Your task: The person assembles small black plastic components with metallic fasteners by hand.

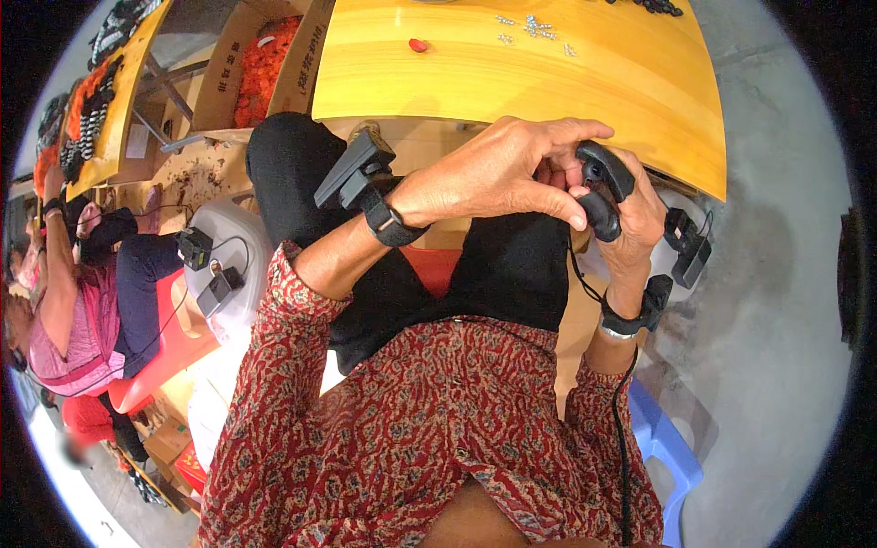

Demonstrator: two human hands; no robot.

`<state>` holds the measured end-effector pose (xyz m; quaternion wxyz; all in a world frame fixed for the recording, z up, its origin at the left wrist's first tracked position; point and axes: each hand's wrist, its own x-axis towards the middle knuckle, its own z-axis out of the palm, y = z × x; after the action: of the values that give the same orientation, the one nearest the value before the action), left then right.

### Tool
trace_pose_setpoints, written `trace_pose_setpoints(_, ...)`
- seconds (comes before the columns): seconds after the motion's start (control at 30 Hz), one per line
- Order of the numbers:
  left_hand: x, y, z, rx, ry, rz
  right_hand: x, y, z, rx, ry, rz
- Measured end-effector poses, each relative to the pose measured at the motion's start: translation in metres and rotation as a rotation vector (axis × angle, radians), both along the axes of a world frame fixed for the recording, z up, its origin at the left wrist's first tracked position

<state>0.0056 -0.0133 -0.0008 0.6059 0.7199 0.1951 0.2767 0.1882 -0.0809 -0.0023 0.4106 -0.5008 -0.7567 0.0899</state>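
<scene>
In front of my lap, above my black trousers, my two hands meet close to the table's front edge. My left hand reaches across from the left, fingers bent in, thumb pressing near the lower part of a black curved piece. A second black rounded part lies just below it; whether the two are joined is hidden by my fingers. My right hand is closed around these parts from the right, its fingers partly behind them. Both wrists wear black straps with box-shaped devices.
On the yellow table lie small silver metal bits and a red piece. A cardboard box of orange-red parts stands left of it. At far left sits another person. A blue stool is at lower right.
</scene>
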Motion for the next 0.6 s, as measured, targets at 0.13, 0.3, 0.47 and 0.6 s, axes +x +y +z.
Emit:
trace_pose_setpoints(0.13,0.0,-0.004,0.001,0.04,-0.003,-0.011,-0.001,-0.002,0.001,0.036,-0.023,0.015)
trace_pose_setpoints(0.3,0.003,-0.006,-0.005,0.101,-0.039,0.059,0.004,-0.003,-0.005,0.075,-0.051,0.007)
trace_pose_setpoints(0.47,0.005,-0.007,-0.01,0.08,-0.058,0.066,0.004,-0.003,-0.007,0.056,-0.067,0.005)
trace_pose_setpoints(0.6,0.006,-0.007,-0.013,0.104,-0.077,0.065,0.003,-0.002,-0.004,0.069,-0.057,0.012)
